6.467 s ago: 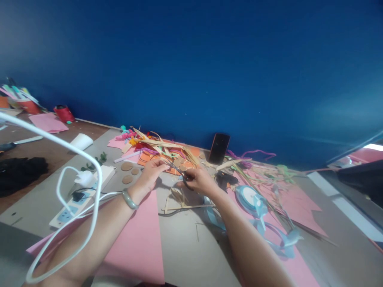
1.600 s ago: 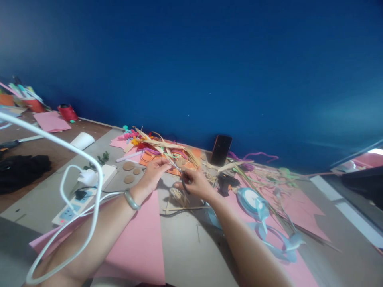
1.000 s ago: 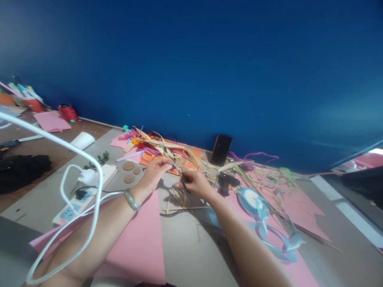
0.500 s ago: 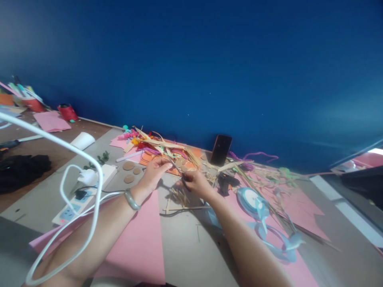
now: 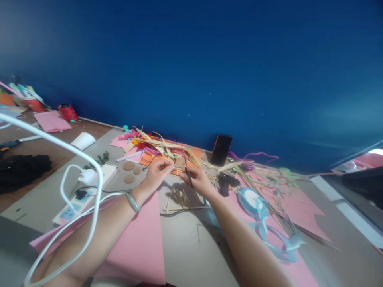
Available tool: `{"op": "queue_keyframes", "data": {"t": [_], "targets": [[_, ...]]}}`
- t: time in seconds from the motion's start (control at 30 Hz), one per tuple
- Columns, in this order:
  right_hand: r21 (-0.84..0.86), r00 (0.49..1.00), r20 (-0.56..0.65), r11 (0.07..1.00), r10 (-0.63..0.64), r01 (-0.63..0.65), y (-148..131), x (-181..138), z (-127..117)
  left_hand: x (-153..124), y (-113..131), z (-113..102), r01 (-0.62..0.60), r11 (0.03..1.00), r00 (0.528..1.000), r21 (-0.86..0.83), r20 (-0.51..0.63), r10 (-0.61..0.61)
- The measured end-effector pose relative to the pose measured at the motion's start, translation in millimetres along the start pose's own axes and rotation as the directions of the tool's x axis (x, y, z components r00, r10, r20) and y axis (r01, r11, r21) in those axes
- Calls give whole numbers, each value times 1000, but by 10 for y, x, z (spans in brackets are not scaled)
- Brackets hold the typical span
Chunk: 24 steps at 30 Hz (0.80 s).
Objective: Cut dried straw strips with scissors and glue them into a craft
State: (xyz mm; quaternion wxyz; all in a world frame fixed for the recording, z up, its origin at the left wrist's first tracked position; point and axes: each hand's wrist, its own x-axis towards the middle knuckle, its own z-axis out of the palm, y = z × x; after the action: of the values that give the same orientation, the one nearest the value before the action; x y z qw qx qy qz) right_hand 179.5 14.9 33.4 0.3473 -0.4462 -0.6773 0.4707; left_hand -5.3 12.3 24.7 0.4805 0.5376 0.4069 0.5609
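Note:
My left hand (image 5: pixel 156 174), with a pale bangle (image 5: pixel 132 200) at the wrist, is closed in a pinch; whatever lies between its fingertips is too small to make out. Close to its right, my right hand (image 5: pixel 200 183) grips a pair of scissors (image 5: pixel 188 174) by the dark handles, the blades pointing up and away from me. Whether the blades are apart is unclear. Below the two hands lies a small bundle of straw-coloured strips (image 5: pixel 180 197) on the grey table. Several round brown discs (image 5: pixel 129 179) lie left of my left hand.
Behind the hands is a heap of dried strips (image 5: pixel 158 142) and coloured craft bits. A phone (image 5: pixel 221 150) leans on the blue wall. At right are a dark glue gun (image 5: pixel 227 183) and a blue ribbon roll (image 5: pixel 250 198). A white cable (image 5: pixel 97 187) arches over a power strip (image 5: pixel 70 213).
The scissors have swung more upright in my right hand, their blades moving away from the left fingertips. My left hand has shifted slightly, still pinched.

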Motion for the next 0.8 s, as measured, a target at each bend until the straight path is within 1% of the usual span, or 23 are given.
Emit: {"op": "queue_keyframes", "data": {"t": [0.07, 0.17, 0.27, 0.4, 0.6, 0.8], "targets": [[-22, 1000, 24, 1000, 4, -4, -14, -9, -10, -13, 0, 9, -26, 999, 1000, 37, 13, 26], [-136, 997, 82, 991, 14, -2, 0, -16, -25, -18, -32, 5, -74, 995, 997, 69, 29, 72], [-221, 994, 110, 975, 22, 3, 39, -13, -29, -12, -58, -7, -106, 991, 994, 75, 27, 105], [-224, 991, 133, 974, 16, 14, 68, -8, -27, -6, -54, -8, -114, 991, 993, 74, 25, 112], [-214, 991, 129, 977, 32, -3, 37, -21, -18, -24, -57, 2, -121, 989, 993, 89, 26, 119], [-182, 991, 132, 983, 18, 6, 72, -9, -16, -34, -74, -4, -92, 993, 995, 77, 34, 90]]}}
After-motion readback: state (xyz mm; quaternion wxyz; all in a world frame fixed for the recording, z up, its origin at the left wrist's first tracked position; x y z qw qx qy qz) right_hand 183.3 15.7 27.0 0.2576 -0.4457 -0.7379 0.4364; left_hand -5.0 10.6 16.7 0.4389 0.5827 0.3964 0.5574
